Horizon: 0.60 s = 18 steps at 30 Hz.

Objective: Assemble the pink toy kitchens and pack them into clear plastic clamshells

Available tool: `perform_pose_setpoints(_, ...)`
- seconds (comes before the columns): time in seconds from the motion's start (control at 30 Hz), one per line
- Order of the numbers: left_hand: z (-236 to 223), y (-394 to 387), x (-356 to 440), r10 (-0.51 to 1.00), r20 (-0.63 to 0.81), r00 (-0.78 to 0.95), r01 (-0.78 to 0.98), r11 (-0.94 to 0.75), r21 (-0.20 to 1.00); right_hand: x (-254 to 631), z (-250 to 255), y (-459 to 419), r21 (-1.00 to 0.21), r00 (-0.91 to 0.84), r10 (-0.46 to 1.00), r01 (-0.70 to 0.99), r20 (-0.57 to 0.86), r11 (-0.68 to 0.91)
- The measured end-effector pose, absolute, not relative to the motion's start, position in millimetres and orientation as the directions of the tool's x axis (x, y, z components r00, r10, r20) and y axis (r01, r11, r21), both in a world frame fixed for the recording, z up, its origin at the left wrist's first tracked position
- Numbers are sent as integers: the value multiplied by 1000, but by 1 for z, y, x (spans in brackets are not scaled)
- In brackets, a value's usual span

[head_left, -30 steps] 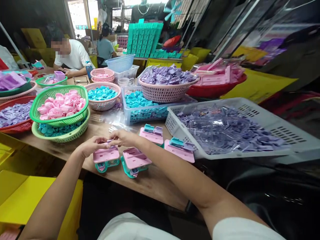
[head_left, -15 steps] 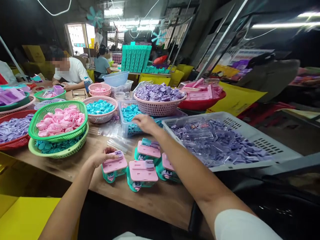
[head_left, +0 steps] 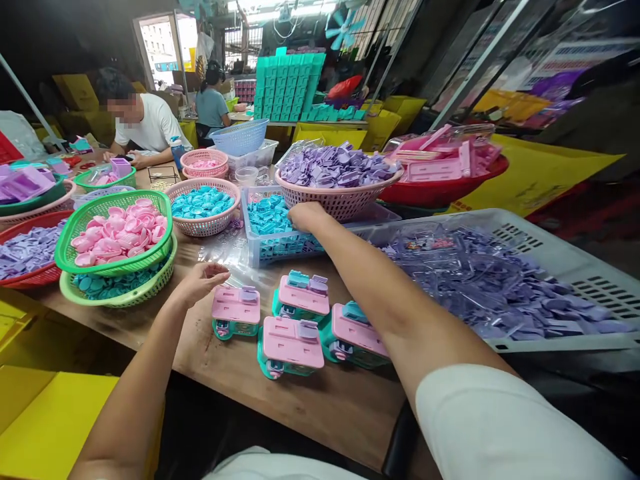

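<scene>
My right hand (head_left: 306, 217) reaches over the rim of a light blue crate (head_left: 260, 248) of teal parts (head_left: 267, 212), fingers curled down among them; what they hold is hidden. My left hand (head_left: 203, 279) hovers over the wooden table (head_left: 320, 400), fingers loosely apart, holding nothing, just left of a pink-and-teal toy case (head_left: 236, 311). Three more such cases (head_left: 293, 343) lie beside it in front of me.
A green basket of pink parts (head_left: 117, 230) is stacked on another at left. A pink basket of purple parts (head_left: 337, 175), a pink basket of teal parts (head_left: 203, 203), and a large white crate (head_left: 560, 260) surround me. Two people sit at the far table end.
My right hand moved from the small piece at the left case out to the blue crate of teal parts. My left hand let go of the case and drew back, opening.
</scene>
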<state>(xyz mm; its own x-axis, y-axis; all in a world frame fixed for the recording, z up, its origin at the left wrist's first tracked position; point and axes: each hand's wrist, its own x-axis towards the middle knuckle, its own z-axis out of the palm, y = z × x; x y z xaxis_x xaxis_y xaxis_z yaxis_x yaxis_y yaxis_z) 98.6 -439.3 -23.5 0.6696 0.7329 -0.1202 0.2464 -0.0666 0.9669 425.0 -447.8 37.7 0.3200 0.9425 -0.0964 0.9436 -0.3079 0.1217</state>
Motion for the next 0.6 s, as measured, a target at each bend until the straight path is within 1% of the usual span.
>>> perform_pose_setpoints(0.13, -5, -441, 107, 770, -41, 637, 176, -93, 980, 430, 42, -468, 51, 315, 949, 948, 21, -315)
perform_pose_setpoints(0.2, 2, -442, 120, 793, -14, 609, 134, -86, 987, 433, 43, -475, 29, 346, 938, 938, 37, -347)
perform_pose_setpoints(0.33, 3, -445, 153, 765, -6, 644, 108, -84, 991, 435, 40, -471, 33, 392, 919, 920, -40, -391)
perform_pose_setpoints(0.47, -5, -448, 174, 720, -30, 694, 116, -70, 991, 437, 34, -454, 23, 340, 934, 940, -107, -340)
perform_pose_setpoints(0.6, -9, -442, 172, 700, -62, 712, 136, -51, 989, 438, 33, -447, 4, 288, 950, 957, -118, -290)
